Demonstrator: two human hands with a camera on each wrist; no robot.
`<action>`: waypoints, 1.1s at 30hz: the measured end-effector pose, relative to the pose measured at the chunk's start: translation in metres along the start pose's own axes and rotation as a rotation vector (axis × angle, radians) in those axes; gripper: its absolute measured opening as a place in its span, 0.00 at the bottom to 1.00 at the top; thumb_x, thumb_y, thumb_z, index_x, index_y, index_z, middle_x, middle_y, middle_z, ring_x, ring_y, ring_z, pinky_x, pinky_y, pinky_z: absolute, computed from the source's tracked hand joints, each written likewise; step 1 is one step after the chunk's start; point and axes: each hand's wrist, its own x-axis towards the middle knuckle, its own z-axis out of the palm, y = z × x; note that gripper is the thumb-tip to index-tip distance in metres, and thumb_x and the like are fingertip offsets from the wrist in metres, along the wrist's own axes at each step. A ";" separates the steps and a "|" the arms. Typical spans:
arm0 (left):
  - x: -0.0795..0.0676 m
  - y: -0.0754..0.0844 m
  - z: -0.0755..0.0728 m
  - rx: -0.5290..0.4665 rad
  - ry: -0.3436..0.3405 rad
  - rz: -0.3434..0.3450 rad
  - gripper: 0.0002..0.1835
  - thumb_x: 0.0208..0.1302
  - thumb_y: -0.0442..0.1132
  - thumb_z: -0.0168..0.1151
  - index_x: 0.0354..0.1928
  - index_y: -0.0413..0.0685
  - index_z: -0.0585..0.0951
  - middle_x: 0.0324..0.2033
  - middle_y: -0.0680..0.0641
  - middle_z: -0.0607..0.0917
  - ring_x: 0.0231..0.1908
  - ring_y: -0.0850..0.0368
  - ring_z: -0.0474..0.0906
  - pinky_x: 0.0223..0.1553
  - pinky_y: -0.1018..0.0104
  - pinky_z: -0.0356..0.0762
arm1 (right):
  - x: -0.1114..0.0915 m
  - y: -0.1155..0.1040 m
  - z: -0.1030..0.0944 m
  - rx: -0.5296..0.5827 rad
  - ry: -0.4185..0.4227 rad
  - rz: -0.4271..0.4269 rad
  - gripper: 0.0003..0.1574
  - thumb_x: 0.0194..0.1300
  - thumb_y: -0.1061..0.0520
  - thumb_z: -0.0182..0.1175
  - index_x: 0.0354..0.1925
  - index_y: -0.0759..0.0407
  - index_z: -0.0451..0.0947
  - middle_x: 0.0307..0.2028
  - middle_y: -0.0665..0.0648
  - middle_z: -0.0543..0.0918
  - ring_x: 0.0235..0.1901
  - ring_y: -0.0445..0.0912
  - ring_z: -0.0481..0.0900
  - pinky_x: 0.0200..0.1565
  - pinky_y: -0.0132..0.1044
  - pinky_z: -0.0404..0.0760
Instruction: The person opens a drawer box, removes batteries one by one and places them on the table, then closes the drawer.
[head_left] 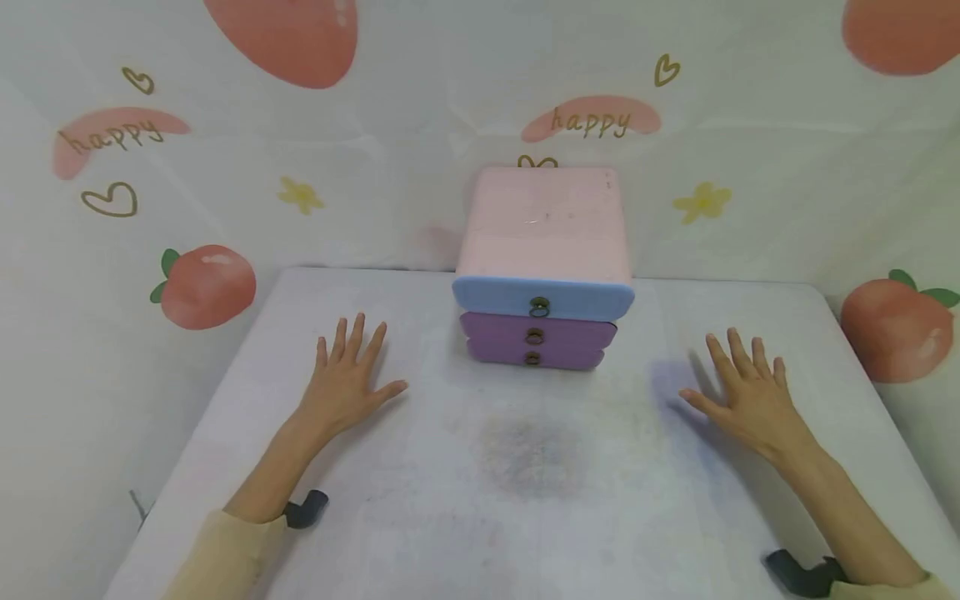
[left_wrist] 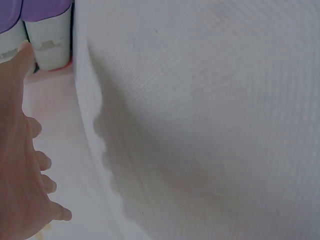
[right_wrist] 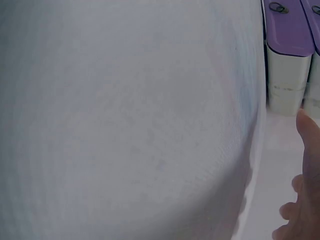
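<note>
The left hand (head_left: 341, 387) is released, back upward, to the left of the drawer unit (head_left: 544, 267) and well apart from it, fingers and thumb spread, holding nothing; the right hand (head_left: 753, 404) lies likewise to the right of the drawer unit, spread and gripping nothing. Nearer the person than the drawer unit, dark pieces (head_left: 306, 510) show at the cuffs of the pale sleeves (head_left: 225, 554). The drawer unit stands between the hands and slightly beyond them, at the far part of the white table (head_left: 420, 517), front towards the person. Its pink top (head_left: 546, 212) sits over one blue drawer front (head_left: 495, 297) and two purple drawer fronts (head_left: 498, 331), each with a small brass-coloured ring pull (head_left: 539, 307) at mid-width. The drawer unit looks like thin, hard plastic, so it is probably light, stiff and slippery on its smooth faces, liable to slide if tugged. The best hold seems a fingertip through a ring, drawn straight, with the other palm steadying the pink top or a side. Behind the drawer unit hangs a pale backdrop (head_left: 420, 108) printed with fruit, hearts and "happy"
</note>
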 end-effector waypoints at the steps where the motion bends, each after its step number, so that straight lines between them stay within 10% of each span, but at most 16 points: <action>1: 0.000 0.000 0.000 0.002 0.004 0.003 0.52 0.63 0.68 0.58 0.79 0.48 0.51 0.77 0.34 0.44 0.75 0.31 0.36 0.67 0.27 0.38 | 0.000 0.000 0.000 0.000 -0.003 0.001 0.61 0.65 0.33 0.60 0.78 0.61 0.43 0.75 0.75 0.42 0.70 0.78 0.36 0.66 0.72 0.28; 33: 0.004 0.004 -0.019 -0.015 0.118 0.088 0.56 0.63 0.67 0.59 0.80 0.50 0.42 0.78 0.37 0.42 0.76 0.39 0.30 0.69 0.30 0.39 | 0.003 -0.016 -0.010 0.062 0.140 -0.143 0.57 0.63 0.42 0.66 0.78 0.60 0.48 0.75 0.71 0.47 0.74 0.69 0.40 0.71 0.63 0.39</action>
